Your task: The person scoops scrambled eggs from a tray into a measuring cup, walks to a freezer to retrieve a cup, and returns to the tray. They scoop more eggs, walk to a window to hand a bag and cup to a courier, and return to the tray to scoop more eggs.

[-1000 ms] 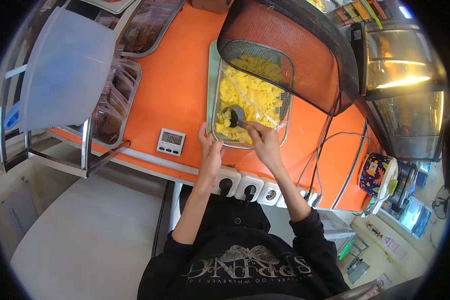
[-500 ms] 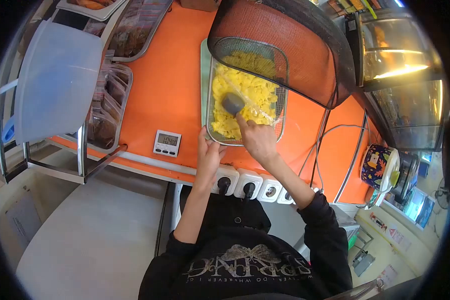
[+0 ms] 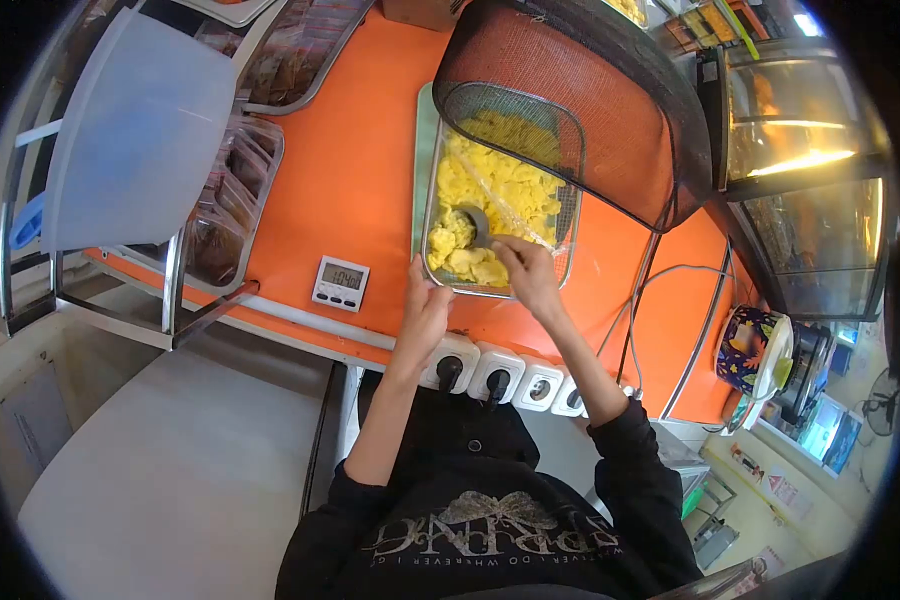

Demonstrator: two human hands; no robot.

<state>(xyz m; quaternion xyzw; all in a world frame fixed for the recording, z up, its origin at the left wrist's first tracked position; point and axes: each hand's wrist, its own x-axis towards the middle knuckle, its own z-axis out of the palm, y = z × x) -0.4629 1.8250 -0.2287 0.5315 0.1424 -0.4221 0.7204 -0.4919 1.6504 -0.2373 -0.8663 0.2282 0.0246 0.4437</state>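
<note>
A metal tray (image 3: 425, 262) filled with soft yellow food (image 3: 460, 185), like scrambled egg, sits on a green board (image 3: 423, 130). My right hand (image 3: 527, 272) is closed round the handle of a dark grey scoop (image 3: 478, 226), whose bowl is tipped on its side in the yellow food near the tray's front. At the near left corner, my left hand (image 3: 425, 318) grips the tray's rim. Clear plastic film (image 3: 505, 210) lies across the food. A dark mesh food cover (image 3: 610, 140) leans over the tray's far part.
A digital timer (image 3: 341, 283) lies left of the tray on the orange counter (image 3: 340, 170). Bagged portions fill trays (image 3: 270, 200) at the left, beside a translucent plastic lid (image 3: 135, 140). Power sockets (image 3: 495, 372) line the front edge; a grey cable (image 3: 660, 270) and glass display case (image 3: 805, 190) stand right.
The scoop has turned from bowl-down to on its side and moved slightly down. My right hand has shifted right and rotated with it. The left hand stays at the tray corner.
</note>
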